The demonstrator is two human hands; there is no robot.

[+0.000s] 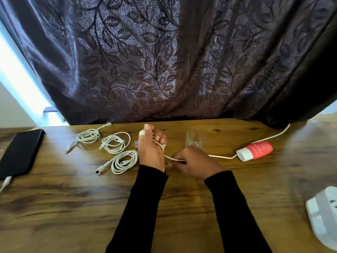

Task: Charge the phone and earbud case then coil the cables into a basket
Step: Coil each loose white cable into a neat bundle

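dark purple curtain (pixel 164 57) with a leaf pattern hangs across the whole back, its hem meeting the far edge of a wood-grain table (pixel 76 207). a bright window strip (pixel 20 77) shows at the left of it.

on the table's left edge lies a black phone (pixel 20 154), screen dark, with a white plug (pixel 7 181) in its near end. a white object (pixel 324 216), blurred and cut off, sits at the right edge. three coiled white cables lie left of centre: the far coil (pixel 88 136), the middle coil (pixel 115 143) and the near coil (pixel 124 161), close together but apart.

both arms in black sleeves reach to the middle. the left hand (pixel 151 148) is raised, fingers curled, with a loose white cable (pixel 218 156) wrapped round thumb and little finger. the right hand (pixel 195 163) pinches that same cable just beside it. from there the cable runs right, past a red tube (pixel 255 150) with a white cap lying on its side, and up under the curtain. a clear drinking glass (pixel 195 137) stands just behind the right hand.
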